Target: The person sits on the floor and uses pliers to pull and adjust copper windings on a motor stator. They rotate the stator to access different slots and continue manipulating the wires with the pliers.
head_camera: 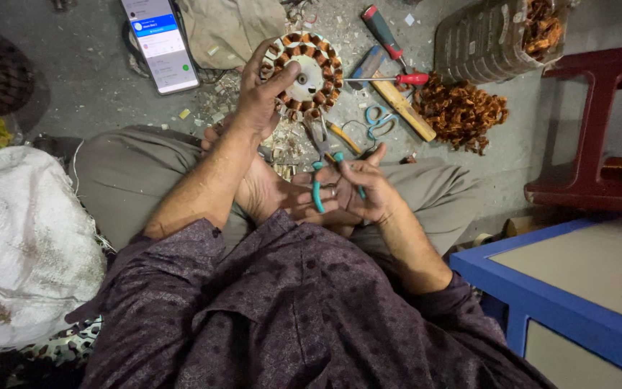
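Note:
My left hand (259, 97) grips the left rim of a round motor stator (311, 72) with copper windings, held on the floor ahead of my crossed legs. My right hand (358, 191) holds pliers (322, 162) with teal handles; the metal jaws point up toward the stator's lower edge. Bare feet lie under my hands.
A phone (161, 45) lies at the far left. A red-handled screwdriver (394, 43), a wooden-handled hammer (397, 101), scissors (379, 119) and a heap of copper wire (462, 112) lie to the right. A dark red stool (599, 144), a blue table (563, 288) and a white sack (23, 245) flank me.

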